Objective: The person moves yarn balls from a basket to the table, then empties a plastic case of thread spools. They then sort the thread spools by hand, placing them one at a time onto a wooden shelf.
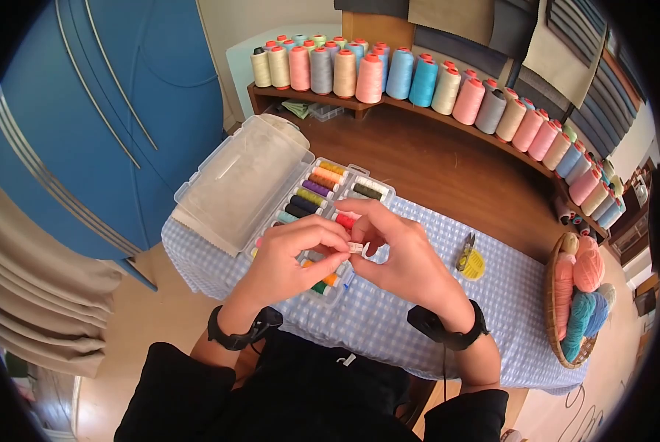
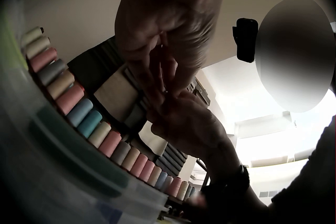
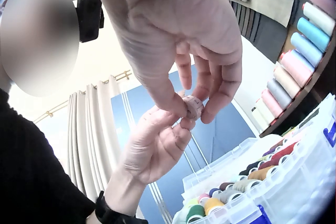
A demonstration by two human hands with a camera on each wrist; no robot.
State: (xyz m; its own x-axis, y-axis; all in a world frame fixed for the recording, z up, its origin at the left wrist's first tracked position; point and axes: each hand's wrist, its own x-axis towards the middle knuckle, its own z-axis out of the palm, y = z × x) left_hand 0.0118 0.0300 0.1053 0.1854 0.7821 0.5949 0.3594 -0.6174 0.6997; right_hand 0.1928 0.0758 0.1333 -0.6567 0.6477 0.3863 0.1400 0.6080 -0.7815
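Both hands meet over the clear thread box (image 1: 335,295) and hold a small rolled whitish band with dark marks (image 1: 356,248), like a tape measure. My left hand (image 1: 292,254) pinches its left side between thumb and fingers. The thumb and fingers of my right hand (image 1: 409,258) grip the other side. In the right wrist view the roll (image 3: 193,107) sits between the fingertips of the right hand (image 3: 184,45), with the left hand (image 3: 157,148) below it. Dark shadow hides the roll in the left wrist view, where the left hand (image 2: 165,29) touches the right hand (image 2: 191,127).
Coloured spools (image 1: 316,188) fill the box, whose clear lid (image 1: 241,177) lies open leftward. Yellow-handled snips (image 1: 470,259) lie on the checked cloth (image 1: 389,324). A yarn basket (image 1: 552,317) stands at the right edge. Thread cones (image 1: 400,74) line the curved shelf behind.
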